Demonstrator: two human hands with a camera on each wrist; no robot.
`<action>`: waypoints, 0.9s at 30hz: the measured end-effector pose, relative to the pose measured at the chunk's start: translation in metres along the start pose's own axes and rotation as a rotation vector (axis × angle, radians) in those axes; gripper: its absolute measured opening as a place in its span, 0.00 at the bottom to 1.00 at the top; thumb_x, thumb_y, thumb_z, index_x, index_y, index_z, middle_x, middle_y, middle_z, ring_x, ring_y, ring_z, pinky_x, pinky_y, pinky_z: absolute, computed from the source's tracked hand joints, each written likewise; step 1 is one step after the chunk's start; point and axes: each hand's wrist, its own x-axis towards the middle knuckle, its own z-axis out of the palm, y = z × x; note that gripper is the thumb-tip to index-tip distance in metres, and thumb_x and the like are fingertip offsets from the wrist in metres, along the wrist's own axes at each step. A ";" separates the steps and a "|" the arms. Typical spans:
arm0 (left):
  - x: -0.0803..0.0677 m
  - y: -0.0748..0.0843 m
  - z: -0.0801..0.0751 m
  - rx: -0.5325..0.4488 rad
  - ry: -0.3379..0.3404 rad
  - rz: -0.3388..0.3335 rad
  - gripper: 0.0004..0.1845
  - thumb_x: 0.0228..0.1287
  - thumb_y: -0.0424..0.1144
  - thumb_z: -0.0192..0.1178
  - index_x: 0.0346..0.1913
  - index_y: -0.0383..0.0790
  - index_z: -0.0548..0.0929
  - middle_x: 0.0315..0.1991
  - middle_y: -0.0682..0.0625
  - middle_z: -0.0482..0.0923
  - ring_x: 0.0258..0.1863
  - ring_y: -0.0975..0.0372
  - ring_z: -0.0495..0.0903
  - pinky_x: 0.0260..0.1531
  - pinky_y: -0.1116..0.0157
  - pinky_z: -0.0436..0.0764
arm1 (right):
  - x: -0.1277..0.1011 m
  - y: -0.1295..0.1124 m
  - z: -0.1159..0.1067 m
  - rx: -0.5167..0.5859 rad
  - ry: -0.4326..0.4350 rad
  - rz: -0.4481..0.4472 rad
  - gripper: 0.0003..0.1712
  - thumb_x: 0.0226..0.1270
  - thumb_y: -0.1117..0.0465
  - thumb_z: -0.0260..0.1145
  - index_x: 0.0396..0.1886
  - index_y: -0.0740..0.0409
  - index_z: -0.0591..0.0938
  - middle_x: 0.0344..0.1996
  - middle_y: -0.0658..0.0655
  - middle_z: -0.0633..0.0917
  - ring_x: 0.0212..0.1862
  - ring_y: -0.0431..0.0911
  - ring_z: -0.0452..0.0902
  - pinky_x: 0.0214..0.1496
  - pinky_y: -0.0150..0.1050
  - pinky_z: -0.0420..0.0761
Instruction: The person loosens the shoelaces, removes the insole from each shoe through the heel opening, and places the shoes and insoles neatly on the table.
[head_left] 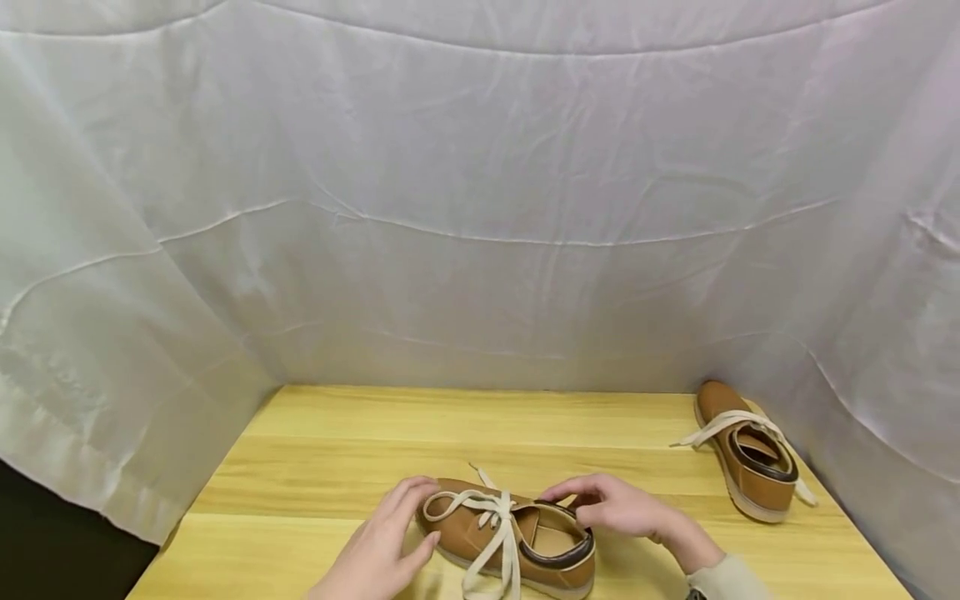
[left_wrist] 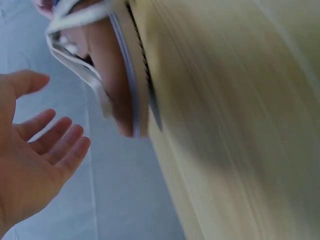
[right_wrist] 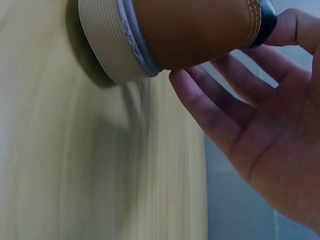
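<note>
A brown leather lace-up shoe lies sideways near the front of the table, toe to the left. Its cream laces form a loose bow, with ends hanging down the near side. My left hand is spread around the toe, thumb on the near side; the left wrist view has its fingers relaxed and apart from the leather. At the heel, my right hand holds the shoe by its dark padded collar, thumb at the rim and fingers along the far side. The right wrist view shows the thumb against that collar.
Another brown shoe with cream laces stands at the back right of the wooden table, its toe toward the back. Pale grey cloth hangs behind the table and along both sides.
</note>
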 end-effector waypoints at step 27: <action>0.025 -0.038 0.021 -0.159 -0.293 0.113 0.40 0.51 0.52 0.81 0.68 0.47 0.78 0.66 0.58 0.75 0.65 0.59 0.72 0.65 0.49 0.77 | 0.001 0.005 -0.019 0.029 -0.117 0.040 0.29 0.63 0.70 0.59 0.66 0.62 0.82 0.59 0.62 0.83 0.43 0.42 0.79 0.44 0.31 0.79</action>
